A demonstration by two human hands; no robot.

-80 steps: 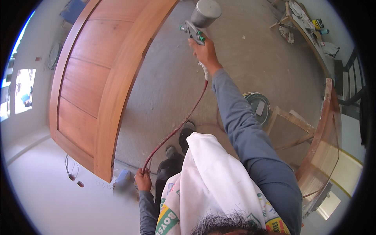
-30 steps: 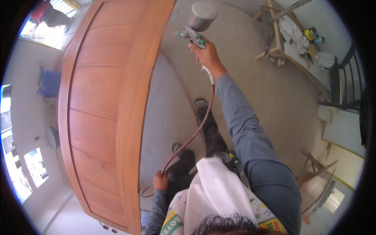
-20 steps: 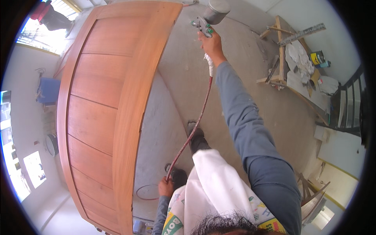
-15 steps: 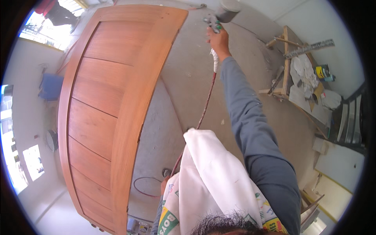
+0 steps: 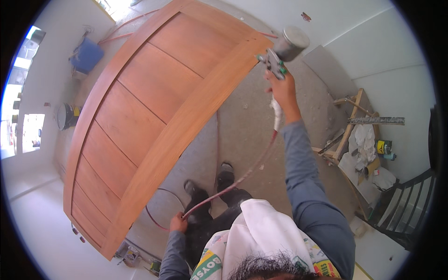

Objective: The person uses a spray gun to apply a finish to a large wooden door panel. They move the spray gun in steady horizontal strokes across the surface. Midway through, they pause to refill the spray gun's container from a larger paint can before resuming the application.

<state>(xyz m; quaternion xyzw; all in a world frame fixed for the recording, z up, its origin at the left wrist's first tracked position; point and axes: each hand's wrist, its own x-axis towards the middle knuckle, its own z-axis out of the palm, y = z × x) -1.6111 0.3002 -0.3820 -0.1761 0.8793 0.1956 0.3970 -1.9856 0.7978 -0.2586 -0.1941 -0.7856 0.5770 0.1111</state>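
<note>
A reddish-brown wooden door with grooved panels lies to my left. My right hand is closed round the grip of a spray gun with a grey metal cup on it. The gun is beside the door's far right corner, apart from or just over the edge; I cannot tell which. A red hose hangs from the white-wrapped end under the gun and sweeps back to my left hand, which is closed on it near the door's near edge. What supports the door is hidden.
To the right stands a wooden frame with rags and a can. A black slatted rack is near it. Beyond the door are a bucket and a blue container. Hose loops lie by my feet.
My view has turned, so the door looks tilted. The gun has come closer to the door's far corner. My left hand, mostly hidden before, now shows on the hose, and my feet show.
</note>
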